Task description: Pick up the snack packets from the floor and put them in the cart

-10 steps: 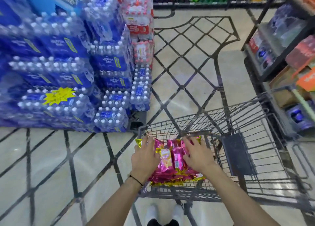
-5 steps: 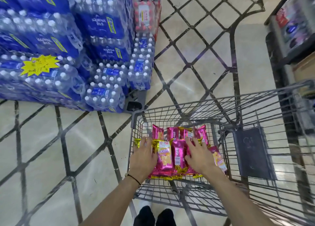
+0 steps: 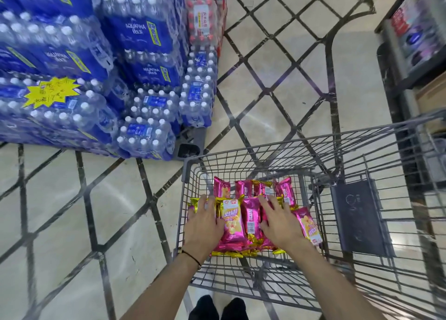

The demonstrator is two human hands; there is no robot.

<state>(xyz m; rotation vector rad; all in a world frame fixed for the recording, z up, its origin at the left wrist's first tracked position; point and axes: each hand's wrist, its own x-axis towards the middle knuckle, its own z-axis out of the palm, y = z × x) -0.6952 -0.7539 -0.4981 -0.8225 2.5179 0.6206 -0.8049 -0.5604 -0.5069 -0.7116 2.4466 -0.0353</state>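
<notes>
Hands [image 3: 204, 225] [image 3: 277, 223] flat on snack packets [image 3: 232, 225], inside cart [image 3: 185, 172]

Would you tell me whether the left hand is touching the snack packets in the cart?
Touching. The head view shows the left hand lying flat on the snack packets in the cart, thumb against one packet.

I have put the snack packets [image 3: 231, 225] down lower, inside the cart [image 3: 187, 172]. My left hand [image 3: 204, 225] and right hand [image 3: 277, 223] now lie flatter on top. The pile has spread out, and one packet [image 3: 307, 225] has slid to the right.
</notes>
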